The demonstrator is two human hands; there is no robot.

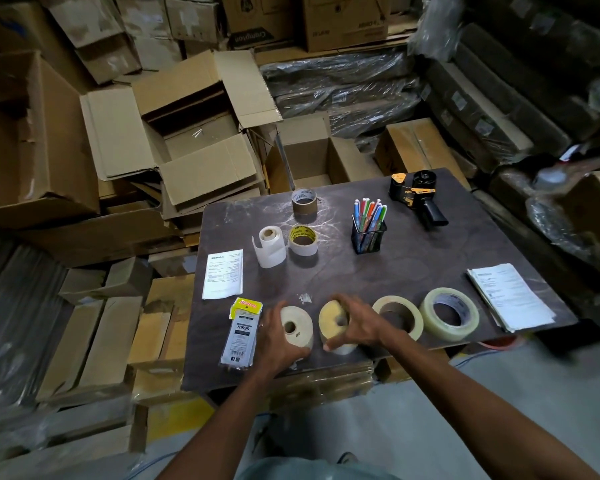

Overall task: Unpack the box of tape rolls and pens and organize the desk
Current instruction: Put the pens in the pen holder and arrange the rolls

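Four tape rolls lie flat in a row at the frame's lower centre: white roll (294, 330), yellowish roll (333, 322), tan roll (397, 315), clear roll (449, 314). Coloured pens (369, 211) stand upright in a black mesh cup (367, 237) right of centre.

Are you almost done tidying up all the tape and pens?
Nearly. Done: the pens stand in the mesh cup, the open box behind the desk looks empty, and two tape rolls lie in a row at the front edge. In hand: the left hand and right hand each grip a roll, lining them up. Left: maybe the packet and loose papers.
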